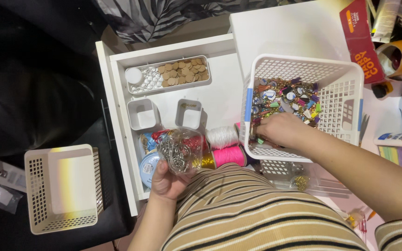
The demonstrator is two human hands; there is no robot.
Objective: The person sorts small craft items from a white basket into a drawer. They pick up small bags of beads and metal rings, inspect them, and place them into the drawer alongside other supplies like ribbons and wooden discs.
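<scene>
A white drawer (pixel 219 100) stands pulled open below the white desktop (pixel 294 32), and it takes up the middle of the view. On its right edge sits a white perforated basket (pixel 350 100), tilted a little, filled with a bright heap of keychains (pixel 284 100) with round badges and coloured tassels. Down on the dark floor to the left lies a second, cream perforated basket (pixel 63 188), well apart from the drawer.

At the back of the drawer a long clear tray (pixel 168 74) holds round wooden discs on its right and clear glass pieces on its left. Just in front of it stand two small white square cups (pixel 143 114), side by side. Nearer the person lie a spool of white thread (pixel 223 136) and a spool of pink thread (pixel 229 155), touching each other, with a round blue tin (pixel 149 165) at the left.

The right hand (pixel 282 130) reaches into the white perforated basket, its fingers curled down among the keychains at the near wall; whether they pinch one cannot be told. The left hand (pixel 166 179) is raised over the drawer's near end, fingers clasped around a clear plastic bag of metal key rings (pixel 180 151), which hangs above the spools and the tin
</scene>
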